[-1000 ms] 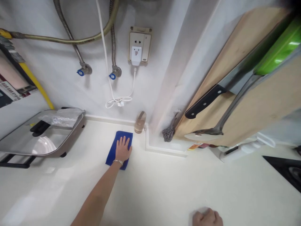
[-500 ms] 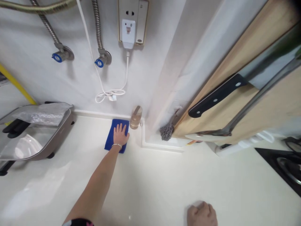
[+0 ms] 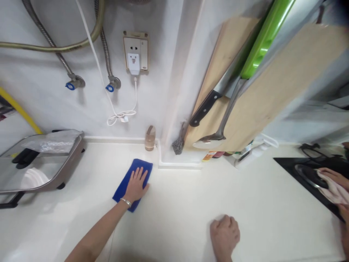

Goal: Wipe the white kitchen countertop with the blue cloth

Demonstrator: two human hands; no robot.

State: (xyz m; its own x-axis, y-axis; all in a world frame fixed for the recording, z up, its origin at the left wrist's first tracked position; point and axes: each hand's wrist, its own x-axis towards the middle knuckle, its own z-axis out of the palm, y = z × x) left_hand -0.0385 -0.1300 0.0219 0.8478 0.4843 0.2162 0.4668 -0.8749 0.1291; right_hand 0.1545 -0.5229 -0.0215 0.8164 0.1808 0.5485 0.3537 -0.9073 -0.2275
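My left hand (image 3: pixel 135 185) lies flat on a blue cloth (image 3: pixel 121 189), fingers spread, pressing it onto the cream counter (image 3: pixel 177 203). The cloth sits a short way out from the wall, tilted, with its near corner past my wrist. A bracelet circles that wrist. My right hand (image 3: pixel 225 234) rests on the counter as a closed fist, holding nothing that I can see. Beside the cloth, against the backsplash, stands a small glass jar (image 3: pixel 149 139).
At the right, a co-worker's hands (image 3: pixel 334 178) hold a pink cloth (image 3: pixel 334 191) over a black gas hob (image 3: pixel 297 163). A lidded electric griddle (image 3: pixel 40 174) stands at the left. Wooden cutting boards (image 3: pixel 283 87), a chef's knife (image 3: pixel 204 108) and a steel scourer (image 3: pixel 177 146) hang on the wall.
My left hand and the cloth have slid away from the wall toward me. The view has swung, bringing the hob and a co-worker's hands in at the right.
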